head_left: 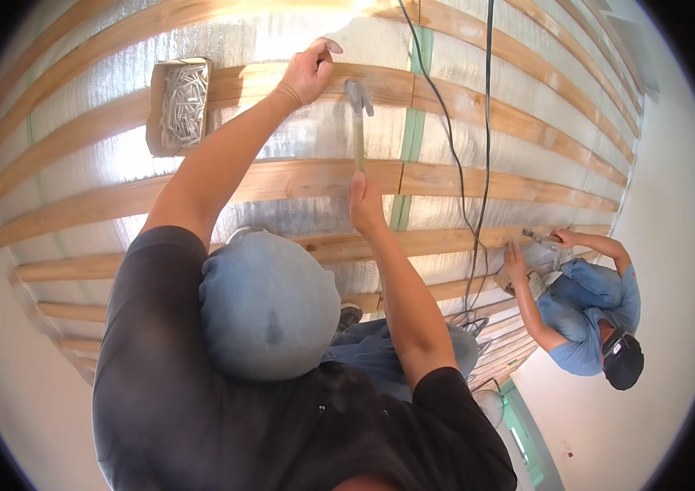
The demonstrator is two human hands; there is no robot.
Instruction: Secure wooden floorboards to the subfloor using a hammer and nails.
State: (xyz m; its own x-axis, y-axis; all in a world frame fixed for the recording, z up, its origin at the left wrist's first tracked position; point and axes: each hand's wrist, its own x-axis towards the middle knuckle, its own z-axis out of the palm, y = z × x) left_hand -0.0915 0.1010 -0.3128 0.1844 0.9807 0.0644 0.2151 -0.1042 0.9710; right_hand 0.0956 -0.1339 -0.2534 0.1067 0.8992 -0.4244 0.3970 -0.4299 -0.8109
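Observation:
My right hand [367, 203] is wrapped round the lower end of a pale handle. It belongs to a claw hammer [359, 100], whose metal head lies over a wooden batten [388, 84]. Left of the hammer head, at the far side of that batten, my left hand [310, 74] is closed with its fingertips bent together. Whatever those fingers may hold is too small to name. An open cardboard box [155, 110] full of nails [184, 105] sits across the batten, left of my left wrist.
Several parallel battens cross silvery foil sheeting [298, 214]. Dark cables [488, 123] run over them to my right. Farther right, another person [584, 307] crouches with a hammer [539, 237] in one hand and the other hand on a batten. White walls [670, 245] rise at the sides.

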